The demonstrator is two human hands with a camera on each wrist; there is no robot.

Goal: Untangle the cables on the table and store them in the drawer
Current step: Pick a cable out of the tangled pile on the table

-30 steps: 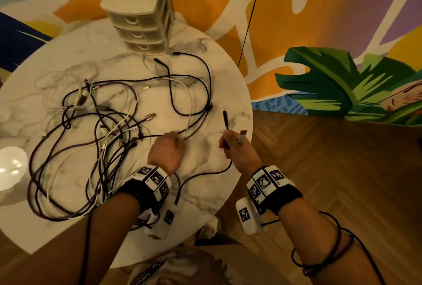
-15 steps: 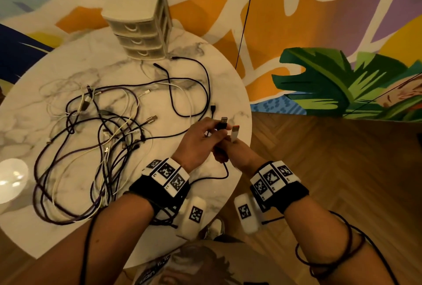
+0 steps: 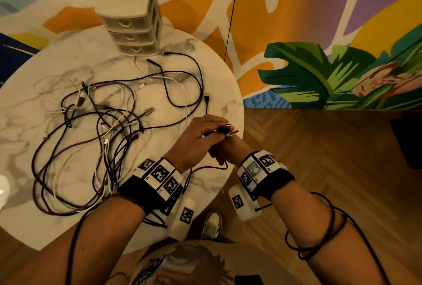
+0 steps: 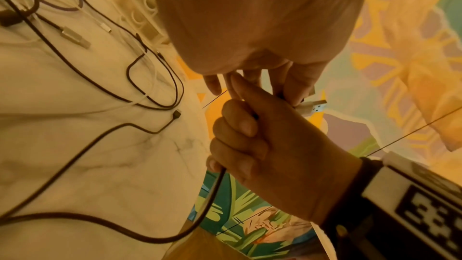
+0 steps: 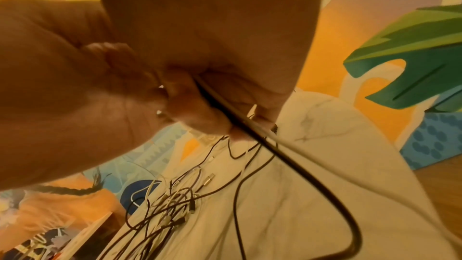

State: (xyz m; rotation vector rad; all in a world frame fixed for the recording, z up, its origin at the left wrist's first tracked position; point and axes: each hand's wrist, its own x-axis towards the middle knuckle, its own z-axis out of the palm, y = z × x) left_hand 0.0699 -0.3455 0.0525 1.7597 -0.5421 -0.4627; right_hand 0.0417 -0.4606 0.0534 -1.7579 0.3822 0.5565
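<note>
Between your two hands, your right hand [image 4: 272, 145] fists the dark cable [image 4: 210, 191] while your left hand [image 3: 196, 141] pinches its plug [image 3: 225, 130].

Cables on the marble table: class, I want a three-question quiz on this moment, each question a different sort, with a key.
1. True or false: all three drawers of the drawer unit are closed.
2. What does the right hand grip? A) black cable B) white cable
3. Fill in: the left hand pinches the ____ ends beside the right.

Key: 1 true; 2 A; 3 plug.
</note>
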